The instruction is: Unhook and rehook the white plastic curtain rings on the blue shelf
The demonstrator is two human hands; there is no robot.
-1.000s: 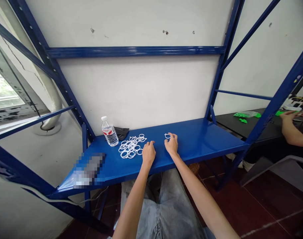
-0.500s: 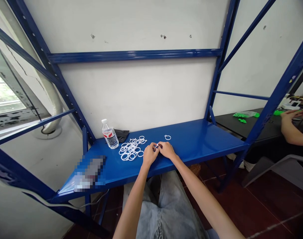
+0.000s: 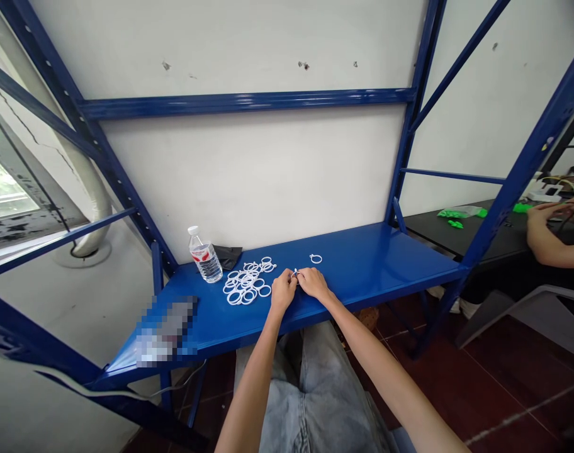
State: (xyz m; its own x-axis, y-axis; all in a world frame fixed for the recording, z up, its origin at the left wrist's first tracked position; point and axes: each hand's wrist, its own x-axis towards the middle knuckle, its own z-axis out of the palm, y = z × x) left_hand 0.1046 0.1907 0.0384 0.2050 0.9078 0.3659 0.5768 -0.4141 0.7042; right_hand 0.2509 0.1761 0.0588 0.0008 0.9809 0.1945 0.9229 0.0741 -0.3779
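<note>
Two bare forearms reach up over a lap in pale denim jeans (image 3: 310, 390) to the front edge of a blue steel shelf (image 3: 362, 251), the landmark for everything else here. The left hand (image 3: 283, 290) and right hand (image 3: 313, 283) are together on the shelf, their fingertips (image 3: 291, 281) pinching a small white plastic ring (image 3: 295, 274), which they mostly hide. Just left of the hands on the shelf lies a loose, overlapping pile of white plastic rings (image 3: 245, 283), and a single white ring (image 3: 316, 258) lies apart from it, just behind the right hand. Toward the shelf's left end, a blurred object (image 3: 167, 330) sits near the front edge. Behind the pile, against the shelf's back edge, stand a clear water bottle with a red-and-white label (image 3: 205, 263) and, touching it, a crumpled black item (image 3: 228, 256). Below the shelf to the right is a dark red tile floor (image 3: 480, 390). Well beyond the shelf's right end, a co-worker's hand (image 3: 544, 220) rests over a black table (image 3: 433, 225) holding bright green pieces (image 3: 457, 214). Behind the shelf rises a white wall (image 3: 249, 170), crossed by the shelf's blue frame (image 3: 244, 102).
</note>
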